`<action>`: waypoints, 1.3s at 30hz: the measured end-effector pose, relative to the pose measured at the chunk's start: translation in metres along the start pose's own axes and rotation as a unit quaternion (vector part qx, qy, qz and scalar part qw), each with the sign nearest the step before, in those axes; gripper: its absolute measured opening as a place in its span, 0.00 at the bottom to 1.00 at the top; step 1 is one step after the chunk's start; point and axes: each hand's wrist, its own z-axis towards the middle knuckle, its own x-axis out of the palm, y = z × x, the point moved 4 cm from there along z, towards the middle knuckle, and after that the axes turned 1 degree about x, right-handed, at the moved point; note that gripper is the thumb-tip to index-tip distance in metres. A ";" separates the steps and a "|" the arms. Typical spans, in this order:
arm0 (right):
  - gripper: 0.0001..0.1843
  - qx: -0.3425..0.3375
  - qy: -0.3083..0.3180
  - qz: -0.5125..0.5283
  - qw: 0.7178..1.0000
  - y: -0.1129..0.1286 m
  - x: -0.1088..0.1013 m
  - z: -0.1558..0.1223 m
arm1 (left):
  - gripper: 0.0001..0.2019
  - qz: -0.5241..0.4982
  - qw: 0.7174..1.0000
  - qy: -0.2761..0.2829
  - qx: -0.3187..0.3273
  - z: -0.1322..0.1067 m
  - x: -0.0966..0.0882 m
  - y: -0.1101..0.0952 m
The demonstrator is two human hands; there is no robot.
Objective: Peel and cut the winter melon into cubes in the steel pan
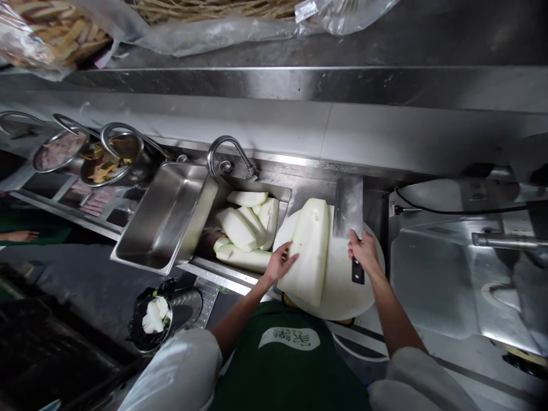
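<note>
A long peeled piece of winter melon (311, 251) lies lengthwise on the round white cutting board (346, 285). My left hand (280, 262) rests at the melon's left side, thumb and fingers apart, touching its edge without wrapping round it. In my right hand (363, 250) is a cleaver (349, 205), gripped where the black handle meets the blade. The broad blade points away from me, over the board's right part, beside the melon. More peeled winter melon pieces (242, 228) are heaped in the sink just left of the board.
A curved faucet (231, 142) arches over the sink. Further left stand a steel basin (160, 214) and pots of food (111, 162). A lined bin (154, 319) with white scraps is below. Metal equipment (432, 274) borders the board's right; a shelf (274, 83) overhangs. A co-worker's hand (23, 236) shows far left.
</note>
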 end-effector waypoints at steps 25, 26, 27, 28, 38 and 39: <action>0.26 0.097 0.136 -0.106 0.980 -0.027 -0.019 -0.083 | 0.24 -0.034 0.997 -0.059 0.044 0.036 -0.022 -0.017; 0.25 0.096 0.138 -0.110 0.980 -0.025 -0.017 -0.084 | 0.24 -0.031 0.996 -0.060 0.053 0.040 -0.023 -0.021; 0.24 0.094 0.140 -0.113 0.979 -0.023 -0.016 -0.084 | 0.23 -0.027 0.996 -0.062 0.063 0.046 -0.023 -0.026; 0.24 0.093 0.141 -0.118 0.979 -0.021 -0.016 -0.085 | 0.23 -0.022 0.995 -0.065 0.074 0.052 -0.024 -0.031; 0.22 0.057 0.127 -0.198 0.970 -0.029 -0.084 -0.105 | 0.11 0.160 0.971 -0.029 0.173 0.127 0.017 -0.080; 0.22 0.053 0.107 -0.206 0.971 -0.032 -0.090 -0.104 | 0.12 0.189 0.966 -0.027 0.174 0.132 0.028 -0.083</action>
